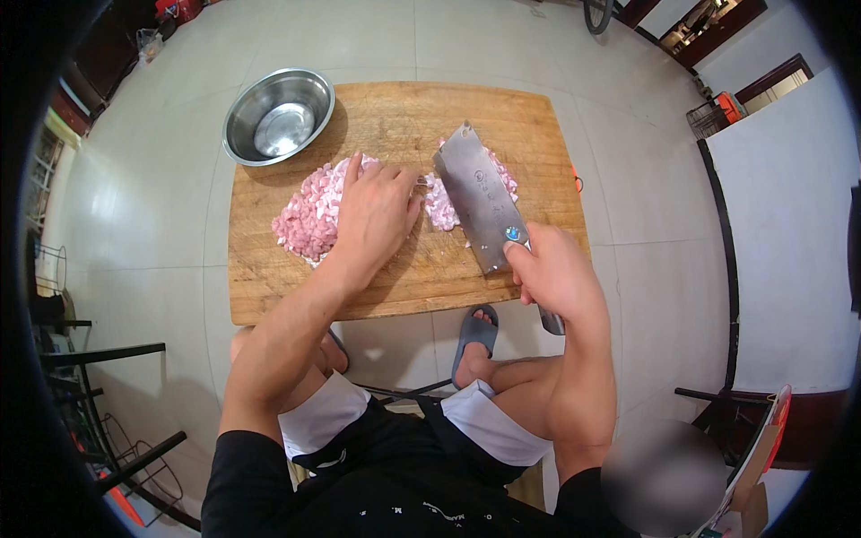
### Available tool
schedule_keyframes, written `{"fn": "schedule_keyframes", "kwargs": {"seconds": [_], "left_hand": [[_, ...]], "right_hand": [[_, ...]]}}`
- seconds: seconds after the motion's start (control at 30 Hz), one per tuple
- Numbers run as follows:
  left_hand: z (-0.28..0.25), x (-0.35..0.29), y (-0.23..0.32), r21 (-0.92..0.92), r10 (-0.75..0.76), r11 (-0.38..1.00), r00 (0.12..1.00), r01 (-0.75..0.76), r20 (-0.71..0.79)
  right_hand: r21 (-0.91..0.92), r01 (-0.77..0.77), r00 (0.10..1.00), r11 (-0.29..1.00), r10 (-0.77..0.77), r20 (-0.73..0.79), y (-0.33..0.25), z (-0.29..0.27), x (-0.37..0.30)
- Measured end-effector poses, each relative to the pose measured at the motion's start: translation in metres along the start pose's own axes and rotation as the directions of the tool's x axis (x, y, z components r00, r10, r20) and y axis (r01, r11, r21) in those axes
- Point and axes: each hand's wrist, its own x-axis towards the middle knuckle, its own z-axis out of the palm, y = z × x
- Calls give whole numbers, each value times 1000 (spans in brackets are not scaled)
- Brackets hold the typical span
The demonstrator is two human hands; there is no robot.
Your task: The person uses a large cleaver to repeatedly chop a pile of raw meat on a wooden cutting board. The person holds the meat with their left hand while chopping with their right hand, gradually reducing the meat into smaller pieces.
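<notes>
Far-left corner of the wooden surface (395,291): steel bowl (251,117), rim apparently overhanging. Left half: heap of diced meat (309,211); my left grip (377,202) is palm down over its right side, fingers extended; cannot tell whether bits are held beneath. Right of the wooden surface's middle: smaller heap of meat bits (441,208), the cleaver (475,193) across it, my right grip (556,273) closed round the handle (552,322). Risks, judged: if the blade slid left, perhaps on slick meat, it could nick my left fingers; a careless reach could tip the bowl off the corner. Cleaver's long axis runs aslant: handle toward the wooden surface's near-right corner, blade end toward the far edge and somewhat left; broad face up, cutting edge apparently facing left.
</notes>
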Motion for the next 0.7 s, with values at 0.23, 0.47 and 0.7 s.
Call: {"fn": "schedule_keyframes", "kwargs": {"seconds": [0.23, 0.47, 0.7], "left_hand": [[6, 8, -5, 41, 47, 998, 998, -49, 46], [13, 9, -7, 21, 49, 999, 999, -49, 13], [17, 15, -9, 4, 47, 999, 998, -47, 41]], "right_hand": [[-107, 25, 994, 994, -36, -105, -3, 9, -8], [-54, -53, 995, 997, 48, -88, -19, 12, -12], [-136, 30, 983, 990, -54, -175, -3, 16, -7]]}}
